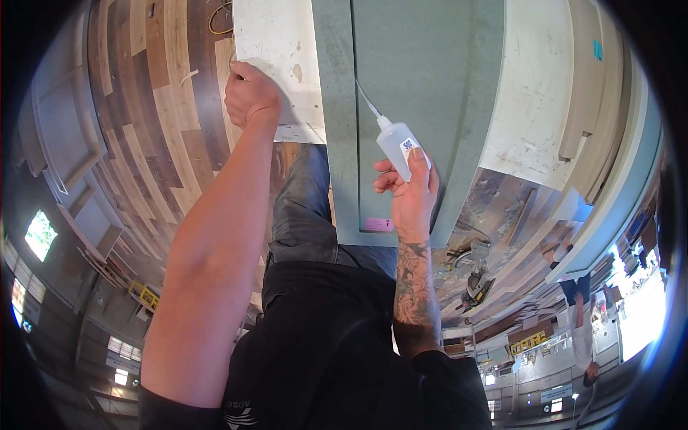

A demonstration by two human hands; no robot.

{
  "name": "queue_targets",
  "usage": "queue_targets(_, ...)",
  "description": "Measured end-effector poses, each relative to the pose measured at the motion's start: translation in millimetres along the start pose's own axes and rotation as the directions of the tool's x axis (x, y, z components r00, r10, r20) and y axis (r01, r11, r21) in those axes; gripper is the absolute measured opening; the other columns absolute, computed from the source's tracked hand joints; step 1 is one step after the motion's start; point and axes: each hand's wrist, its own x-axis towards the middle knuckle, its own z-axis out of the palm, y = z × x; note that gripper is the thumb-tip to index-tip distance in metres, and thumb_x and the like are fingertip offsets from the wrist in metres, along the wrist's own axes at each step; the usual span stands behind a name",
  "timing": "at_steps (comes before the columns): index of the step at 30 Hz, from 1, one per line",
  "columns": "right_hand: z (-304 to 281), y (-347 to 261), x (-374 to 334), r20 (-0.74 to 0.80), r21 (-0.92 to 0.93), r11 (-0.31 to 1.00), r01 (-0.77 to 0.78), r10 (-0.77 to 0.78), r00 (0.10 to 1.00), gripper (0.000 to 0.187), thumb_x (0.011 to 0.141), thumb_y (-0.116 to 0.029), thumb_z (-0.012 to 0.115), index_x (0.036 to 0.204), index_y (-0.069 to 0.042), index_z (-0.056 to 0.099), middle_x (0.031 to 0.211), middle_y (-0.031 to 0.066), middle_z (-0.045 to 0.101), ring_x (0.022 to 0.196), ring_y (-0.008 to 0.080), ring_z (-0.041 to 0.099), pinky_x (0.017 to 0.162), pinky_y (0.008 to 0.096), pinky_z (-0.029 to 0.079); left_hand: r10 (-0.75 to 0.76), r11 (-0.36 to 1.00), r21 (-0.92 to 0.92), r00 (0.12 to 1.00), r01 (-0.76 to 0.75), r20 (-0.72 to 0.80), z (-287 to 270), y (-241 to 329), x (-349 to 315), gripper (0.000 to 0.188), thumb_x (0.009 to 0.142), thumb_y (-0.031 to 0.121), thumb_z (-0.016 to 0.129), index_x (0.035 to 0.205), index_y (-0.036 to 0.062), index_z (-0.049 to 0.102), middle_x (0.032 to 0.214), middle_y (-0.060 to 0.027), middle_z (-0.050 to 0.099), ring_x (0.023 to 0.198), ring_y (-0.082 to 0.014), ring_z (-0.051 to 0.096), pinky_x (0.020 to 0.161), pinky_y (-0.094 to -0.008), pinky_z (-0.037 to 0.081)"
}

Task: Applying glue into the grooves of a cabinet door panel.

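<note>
My right hand (pixel 412 185) is wrapped around a translucent white squeeze bottle (pixel 395 147) with a long thin nozzle. The bottle tilts up and to the left, and its tip meets or hovers just above the inner edge line at the left of a grey-green panel (pixel 423 79). Whether the tip touches cannot be made out. At the left edge of the white work surface (pixel 279 39), my left hand (pixel 251 93) is closed with its fingers curled. Whatever it may hold is hidden. A small pink label (pixel 378 224) sits at the panel's near end.
The panel's near end overhangs the work surface toward my body. Wood-plank flooring (pixel 154 93) lies to the left, with a yellow cord (pixel 221 18) near the top. A miter saw (pixel 476 283) stands at the lower right. Another person (pixel 584 322) is farther off at right.
</note>
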Motion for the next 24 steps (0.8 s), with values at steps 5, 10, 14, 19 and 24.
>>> queue_targets(5,-2.4,2.7,-1.8,-0.008,0.042,0.999,0.01,-0.009,1.0,0.049,0.101,-0.041,0.059,0.119,0.004,0.056,0.084,0.0169,0.07,0.057,0.0204,0.066,0.053,0.0333,0.053,0.018,1.0,-0.004,1.0,-0.018,-0.01,0.7,-1.5,-0.2,0.06,0.101,0.051,0.031,0.109,0.0129,0.076,0.107,-0.0173,0.074,0.104,-0.0426,0.067,0.091,-0.0533,0.052)
queue_targets(10,-3.1,2.9,-4.3,-0.005,-0.009,1.0,0.0,0.0,1.0,0.05,0.102,-0.044,0.056,0.123,0.002,0.055,0.086,0.0182,0.068,0.058,0.0201,0.064,0.056,0.0348,0.052,0.01,1.0,0.001,1.0,-0.01,-0.005,-0.8,-0.1,-2.1,0.059,0.101,0.05,0.031,0.109,0.0137,0.077,0.106,-0.0171,0.075,0.103,-0.0424,0.068,0.09,-0.0532,0.052)
queue_targets(14,-4.1,3.8,-5.1,0.0,-0.015,1.0,-0.002,0.002,1.0,0.049,0.102,-0.043,0.056,0.122,0.001,0.055,0.086,0.0179,0.068,0.058,0.02,0.064,0.056,0.0344,0.051,0.01,1.0,0.001,1.0,-0.01,-0.014,0.8,-0.2,-0.8,0.058,0.101,0.05,0.031,0.11,0.0142,0.077,0.106,-0.0172,0.075,0.103,-0.0421,0.068,0.09,-0.0527,0.052)
queue_targets(19,-5.7,4.9,-6.7,-0.006,-0.016,1.0,-0.004,0.004,1.0,0.047,0.102,-0.043,0.056,0.12,0.001,0.056,0.085,0.0175,0.069,0.057,0.0201,0.064,0.055,0.0341,0.051,0.005,1.0,-0.003,1.0,-0.006,-0.005,-0.5,0.5,-2.4,0.059,0.101,0.051,0.031,0.11,0.0148,0.077,0.107,-0.0173,0.075,0.104,-0.042,0.068,0.091,-0.0526,0.052)
queue_targets(24,-6.6,6.6,-8.9,-0.015,-0.022,1.0,-0.006,0.006,1.0,0.045,0.102,-0.041,0.057,0.119,0.0,0.056,0.084,0.0173,0.069,0.057,0.0203,0.064,0.054,0.0339,0.052,-0.002,1.0,-0.014,1.0,0.002,-0.012,-0.3,0.5,-2.6,0.059,0.101,0.051,0.031,0.111,0.0152,0.077,0.108,-0.0173,0.074,0.104,-0.0421,0.068,0.091,-0.0523,0.052)
